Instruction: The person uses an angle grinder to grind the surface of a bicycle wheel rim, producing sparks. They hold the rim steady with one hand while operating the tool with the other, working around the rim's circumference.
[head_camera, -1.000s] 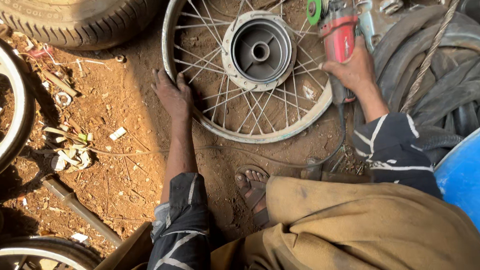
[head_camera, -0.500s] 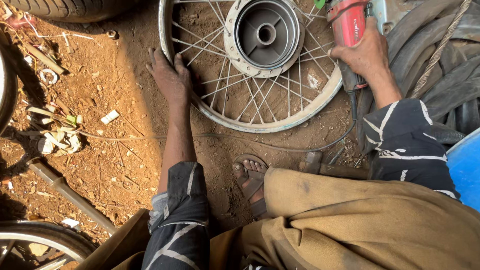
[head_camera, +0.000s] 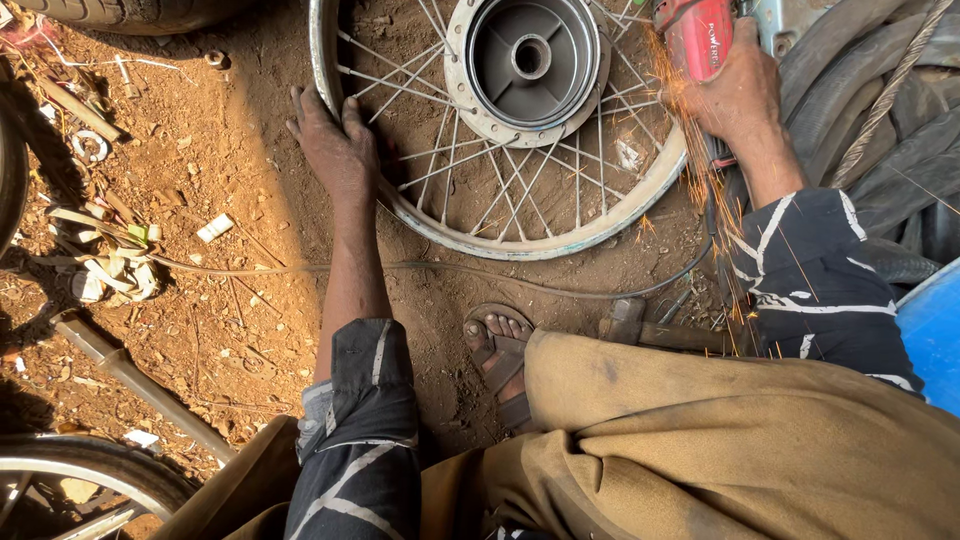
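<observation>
Clamped around a red grinder (head_camera: 697, 38), the right hand (head_camera: 735, 92) works it at the far right edge of the wheel (head_camera: 520, 243) lying flat on dirt, sparks flying, while the left hand (head_camera: 335, 145) presses open on the wheel's left rim, apparently steadying it.

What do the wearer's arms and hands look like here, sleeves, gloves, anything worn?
Both hands are bare: no gloves, rings or watch visible on the left hand or right hand. Both look dusty. Each arm wears a dark sleeve with thin white stripes, pushed up to about the elbow: left sleeve, right sleeve. Forearms are uncovered.
</observation>
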